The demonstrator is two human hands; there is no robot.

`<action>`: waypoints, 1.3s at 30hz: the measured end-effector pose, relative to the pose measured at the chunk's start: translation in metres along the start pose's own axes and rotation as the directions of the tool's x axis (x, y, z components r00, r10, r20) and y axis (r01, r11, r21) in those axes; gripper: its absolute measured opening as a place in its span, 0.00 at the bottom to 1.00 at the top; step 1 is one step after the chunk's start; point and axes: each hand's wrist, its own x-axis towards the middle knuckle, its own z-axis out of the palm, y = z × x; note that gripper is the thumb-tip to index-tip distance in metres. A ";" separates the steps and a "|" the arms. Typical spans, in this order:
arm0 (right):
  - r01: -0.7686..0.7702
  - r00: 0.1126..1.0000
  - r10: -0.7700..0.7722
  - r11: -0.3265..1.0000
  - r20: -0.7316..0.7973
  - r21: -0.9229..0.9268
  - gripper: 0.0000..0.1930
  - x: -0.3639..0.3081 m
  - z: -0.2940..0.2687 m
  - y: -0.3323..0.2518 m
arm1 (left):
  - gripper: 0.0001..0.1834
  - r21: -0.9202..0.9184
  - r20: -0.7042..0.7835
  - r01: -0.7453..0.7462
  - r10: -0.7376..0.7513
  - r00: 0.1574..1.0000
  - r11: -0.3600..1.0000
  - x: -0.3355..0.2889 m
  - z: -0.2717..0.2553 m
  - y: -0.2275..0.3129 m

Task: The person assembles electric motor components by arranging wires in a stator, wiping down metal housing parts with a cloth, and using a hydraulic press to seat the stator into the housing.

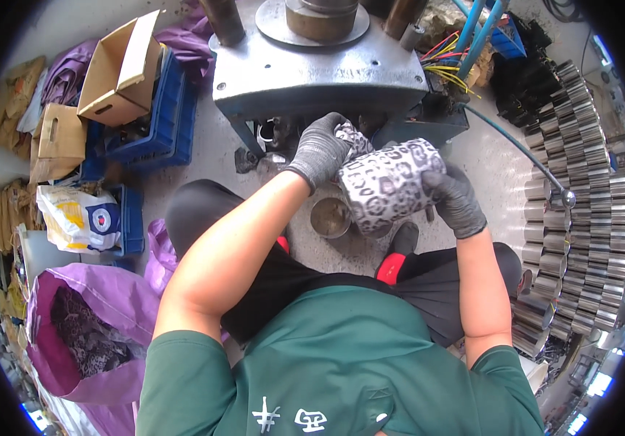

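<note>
A wide cylinder covered in grey-and-black leopard print point(391, 183) is held in front of me, tilted, above the floor. My right hand point(458, 202), in a dark grey glove, is closed on its right end. My left hand point(320, 151), in a lighter grey knit glove, is closed on a crumpled leopard-print cloth point(354, 138) at the cylinder's upper left. The cloth meets the cylinder there; whether the two are joined I cannot tell. Below the cylinder, a round metal container point(330, 217) stands on the floor between my feet.
A heavy metal press point(320, 73) stands ahead of me, with a hose point(512, 140) on its right. Stacked shiny metal cylinders point(581, 218) line the right. Blue crates point(171, 116), a cardboard box point(120, 73) and an open purple sack point(94, 280) of patterned scraps are on the left.
</note>
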 end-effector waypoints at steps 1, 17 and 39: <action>-0.055 0.998 0.051 0.980 -0.025 -0.192 0.35 -0.008 0.012 -0.008 | 0.16 0.034 0.019 -0.007 0.007 1.000 0.999 -0.006 -0.001 0.008; 0.534 0.844 0.045 -0.163 0.534 -0.830 0.28 0.013 0.081 0.091 | 0.15 -0.147 0.146 0.022 0.000 0.989 0.989 0.008 0.022 -0.035; 0.616 0.491 -0.870 0.314 0.041 -0.723 0.42 0.027 0.046 0.017 | 0.33 -0.505 0.403 -0.119 0.356 0.843 0.855 -0.055 0.008 0.052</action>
